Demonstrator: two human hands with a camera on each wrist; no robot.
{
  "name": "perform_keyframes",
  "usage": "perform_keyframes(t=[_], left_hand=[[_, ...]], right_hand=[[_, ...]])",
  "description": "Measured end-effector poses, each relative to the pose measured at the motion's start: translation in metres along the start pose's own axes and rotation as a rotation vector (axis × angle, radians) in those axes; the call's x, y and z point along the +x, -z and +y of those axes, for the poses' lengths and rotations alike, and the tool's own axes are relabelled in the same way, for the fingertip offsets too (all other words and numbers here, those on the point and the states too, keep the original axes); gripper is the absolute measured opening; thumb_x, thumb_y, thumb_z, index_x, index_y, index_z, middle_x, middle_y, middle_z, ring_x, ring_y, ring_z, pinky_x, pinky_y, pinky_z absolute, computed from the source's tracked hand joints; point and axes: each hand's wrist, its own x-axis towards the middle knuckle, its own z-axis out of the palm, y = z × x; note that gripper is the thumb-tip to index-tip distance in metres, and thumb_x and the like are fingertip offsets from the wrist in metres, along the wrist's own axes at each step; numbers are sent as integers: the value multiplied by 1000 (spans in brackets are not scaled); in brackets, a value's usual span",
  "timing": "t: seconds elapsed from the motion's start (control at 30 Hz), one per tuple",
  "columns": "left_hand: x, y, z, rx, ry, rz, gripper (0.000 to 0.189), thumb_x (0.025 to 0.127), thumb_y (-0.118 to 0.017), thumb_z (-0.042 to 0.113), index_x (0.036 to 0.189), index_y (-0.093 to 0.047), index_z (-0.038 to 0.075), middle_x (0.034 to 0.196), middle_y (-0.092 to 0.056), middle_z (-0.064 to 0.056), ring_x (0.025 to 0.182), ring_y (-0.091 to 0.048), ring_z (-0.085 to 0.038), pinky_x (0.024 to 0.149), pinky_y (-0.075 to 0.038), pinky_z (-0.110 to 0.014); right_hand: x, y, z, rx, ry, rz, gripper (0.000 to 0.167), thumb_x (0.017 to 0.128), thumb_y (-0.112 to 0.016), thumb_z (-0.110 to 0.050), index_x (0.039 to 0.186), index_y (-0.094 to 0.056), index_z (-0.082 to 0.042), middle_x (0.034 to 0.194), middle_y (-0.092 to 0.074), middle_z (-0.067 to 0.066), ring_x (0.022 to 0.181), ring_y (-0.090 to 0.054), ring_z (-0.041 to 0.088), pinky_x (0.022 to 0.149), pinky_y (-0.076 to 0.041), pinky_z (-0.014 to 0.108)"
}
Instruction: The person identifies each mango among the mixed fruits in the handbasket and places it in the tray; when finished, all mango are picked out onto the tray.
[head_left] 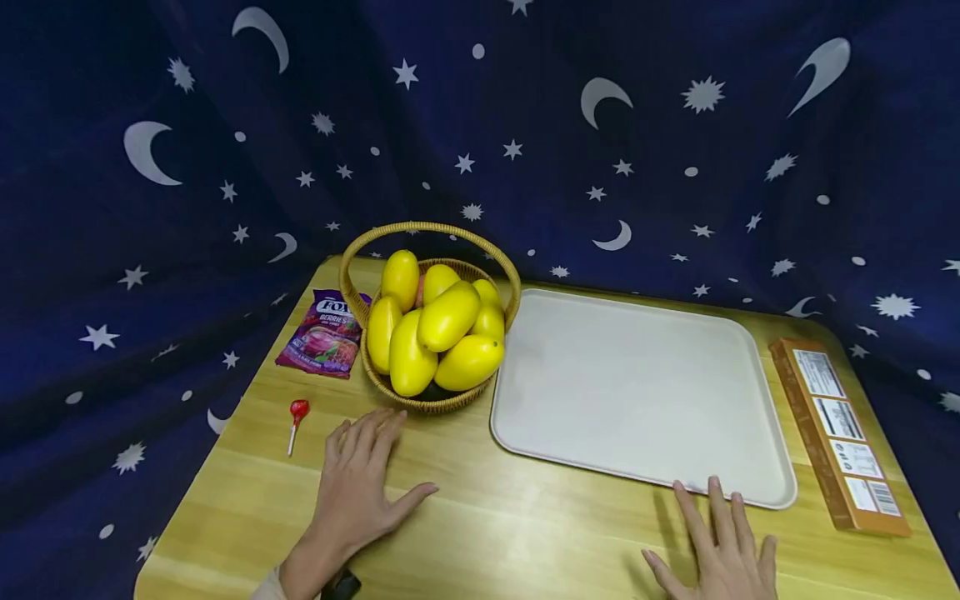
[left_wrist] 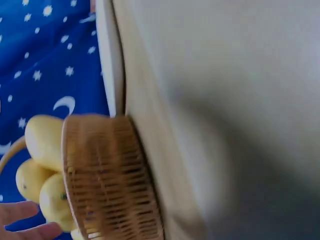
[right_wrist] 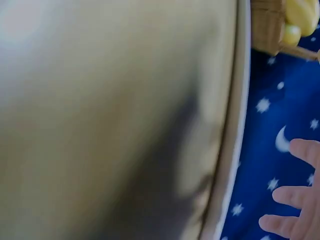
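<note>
- Head: high, facing forward-down over the counter (head_left: pixel 525 542)
- Left wrist: low, tipped sideways, near the basket (left_wrist: pixel 112 180)
- Right wrist: low, tipped sideways, basket farther off
- Both wrists share basket, starry cloth (right_wrist: pixel 265 135)

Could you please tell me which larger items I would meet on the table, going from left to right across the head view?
Shiny purple candy bag, round woven tan basket heaped with yellow oval fruits, pale rectangular tray with rounded corners, long brown box with white labels.
</note>
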Motion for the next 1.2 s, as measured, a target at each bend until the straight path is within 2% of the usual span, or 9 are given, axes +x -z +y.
perform_keyframes(t=[0.1, 0.2, 0.33, 0.5, 0.6, 0.7, 0.9, 1.07, 1.2], left_hand=[[11, 4, -6, -75, 18, 113, 104, 70, -60, 83, 140, -50, 7, 132, -54, -18, 118, -49, -36, 96, -34, -53], [24, 2, -14, -127, 60, 175, 114, 66, -62, 85, 145, -43, 4, 141, -48, -20, 121, -46, -39, 96, -37, -52], [43, -6, -25, -204, 135, 192, 127, 62, -65, 85, 154, -27, 6, 157, -29, -18, 134, -36, -41, 105, -36, -58], [57, -22, -34, -360, 222, 191, 131, 58, -83, 69, 157, -18, 13, 160, -17, -17, 144, -22, -41, 112, -25, -65], [61, -32, -34, -417, 255, 197, 135, 53, -91, 58, 157, -19, 11, 158, -19, -21, 144, -21, -41, 111, -25, -66], [63, -40, -33, -439, 291, 183, 139, 51, -93, 55, 157, -16, 11, 158, -17, -24, 146, -18, -40, 111, -24, -67], [63, -55, -33, -537, 361, 162, 136, 54, -95, 47, 157, -13, 13, 160, -14, -22, 147, -15, -38, 114, -21, -63], [59, -62, -36, -614, 348, 194, 133, 58, -91, 53, 157, -14, 12, 159, -18, -17, 145, -20, -35, 115, -21, -60], [58, -69, -37, -649, 298, 259, 132, 60, -84, 65, 157, -14, 10, 160, -18, -15, 146, -18, -36, 113, -18, -63]], right_hand=[[16, 4, -15, 122, 95, 72, 98, 73, -69, -69, 154, -32, -27, 161, -20, 18, 144, -20, 50, 100, -19, 81], [37, 9, -35, 207, 187, 139, 93, 76, -59, -78, 149, -43, -22, 157, -30, 21, 141, -29, 48, 97, -29, 77], [65, 14, -64, 246, 277, 178, 93, 80, -43, -84, 148, -45, -20, 156, -32, 20, 140, -33, 45, 96, -35, 73], [92, 16, -98, 325, 345, 175, 92, 81, -45, -83, 149, -44, -21, 158, -30, 16, 138, -36, 44, 99, -37, 67], [105, 16, -116, 374, 387, 176, 90, 81, -49, -80, 149, -44, -22, 158, -30, 16, 136, -38, 44, 98, -39, 65], [118, 16, -133, 411, 432, 179, 88, 82, -50, -79, 148, -44, -21, 157, -31, 17, 133, -42, 44, 95, -43, 64], [145, 15, -162, 479, 502, 158, 84, 83, -53, -74, 148, -44, -22, 157, -32, 16, 131, -46, 40, 93, -47, 60], [168, 14, -186, 531, 582, 175, 82, 83, -60, -69, 147, -46, -20, 156, -33, 17, 134, -45, 38, 96, -47, 58], [188, 16, -203, 533, 630, 181, 81, 85, -53, -72, 147, -46, -20, 154, -33, 20, 135, -43, 39, 99, -45, 60]])
